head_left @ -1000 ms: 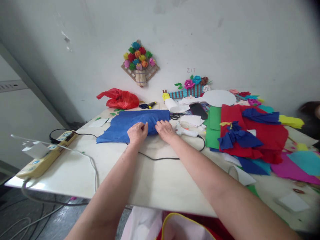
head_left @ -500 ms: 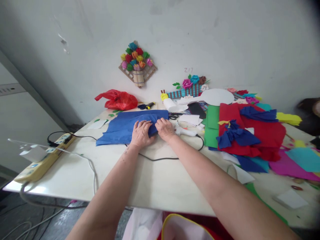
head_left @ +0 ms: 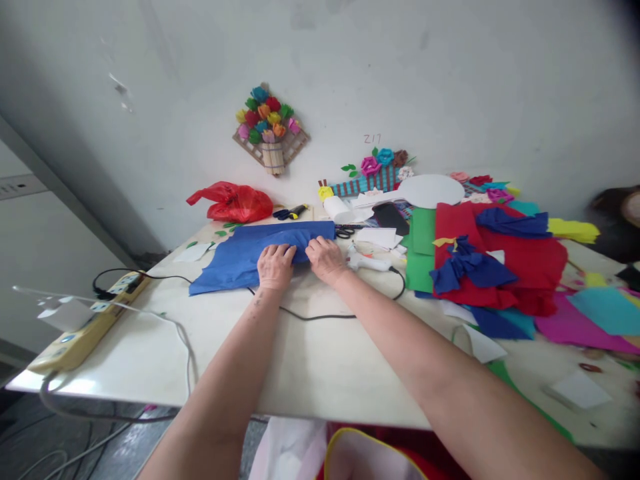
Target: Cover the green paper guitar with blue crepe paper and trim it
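Observation:
A sheet of blue crepe paper (head_left: 230, 257) lies across the middle of the table, wrinkled near its front edge. My left hand (head_left: 276, 267) has its fingers curled over that edge, gripping the paper. Just to the right, my right hand (head_left: 326, 259) pinches the same sheet, its fingers bent and pressed together. Between the two hands the paper is bunched and slightly raised. To the right of my right hand lies a white glue gun (head_left: 369, 262), apart from it. Black-handled scissors (head_left: 345, 231) rest by the sheet's right end.
A yellow power strip (head_left: 95, 320) with cords stands at the left. A black cord (head_left: 320, 317) crosses the table before my hands. Red crepe paper (head_left: 530, 260) and other coloured sheets pile up at the right. A red plastic bag (head_left: 240, 202) sits by the wall.
My left hand has shifted slightly left and its fingers have curled more tightly over the paper's edge. The right hand keeps nearly the same place on the sheet.

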A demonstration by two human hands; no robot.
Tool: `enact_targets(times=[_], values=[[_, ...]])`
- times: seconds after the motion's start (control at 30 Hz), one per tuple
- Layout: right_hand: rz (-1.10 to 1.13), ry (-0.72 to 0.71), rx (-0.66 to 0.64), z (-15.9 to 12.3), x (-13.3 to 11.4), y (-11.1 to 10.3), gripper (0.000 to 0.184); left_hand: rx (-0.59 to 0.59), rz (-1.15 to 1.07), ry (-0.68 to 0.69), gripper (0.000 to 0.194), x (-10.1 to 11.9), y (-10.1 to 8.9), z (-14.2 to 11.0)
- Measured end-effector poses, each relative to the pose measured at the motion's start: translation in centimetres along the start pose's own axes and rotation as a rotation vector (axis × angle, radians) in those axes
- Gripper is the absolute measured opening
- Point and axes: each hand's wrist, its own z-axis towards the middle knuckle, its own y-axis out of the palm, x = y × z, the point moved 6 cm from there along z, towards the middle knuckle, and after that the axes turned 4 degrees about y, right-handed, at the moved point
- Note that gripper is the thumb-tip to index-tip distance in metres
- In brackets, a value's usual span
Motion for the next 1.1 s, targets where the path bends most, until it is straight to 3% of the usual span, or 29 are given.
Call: enact_targets(times=[0.07,0.2,0.27,0.37,0.47,0.53,0.63,0.73,0.8,0.93,1.1], values=[[0.055,-0.001,0.027,-0.1,0.1,-0.3,0.022,0.007,-0.005,-0.024,0.039,-0.1,-0.2,-0.1],[0.200,-0.025,0.136,-0.2,0.4,-1.2,0.054,0.024,0.000,-0.048,0.033,-0.2,-0.3,-0.1],[0.264,0.021,0.198,0.0,0.9,-1.7,0.051,0.023,0.010,-0.063,0.033,-0.3,-0.3,-0.2],[0.346,0.242,0.263,0.1,2.6,-2.5,0.037,0.007,0.031,-0.098,0.031,-0.5,-0.2,-0.2],[0.431,0.511,0.239,-0.1,3.9,-2.9,0.045,0.016,0.033,-0.121,0.028,-0.8,-0.3,-0.2],[0.531,0.561,0.196,0.0,3.6,-3.1,0.049,0.043,0.017,-0.134,0.027,-1.1,-0.3,-0.2],[0.765,0.495,0.041,0.4,1.4,-2.7,0.047,0.104,-0.003,-0.165,0.025,-1.9,-0.4,-0.3],[0.971,0.528,-0.449,0.0,-1.8,0.3,0.051,0.149,-0.003,-0.167,0.024,-2.5,-0.6,-0.4],[1.087,0.623,-0.638,-0.6,-3.1,1.8,0.055,0.167,-0.005,-0.168,0.024,-2.8,-0.7,-0.4],[1.489,0.940,-0.472,-0.9,-2.9,2.8,0.056,0.182,-0.023,-0.209,0.024,-3.1,-1.0,-0.3],[2.002,1.086,-0.267,-0.2,-2.7,3.2,0.039,0.123,-0.030,-0.152,0.025,-1.6,-1.0,0.1]])
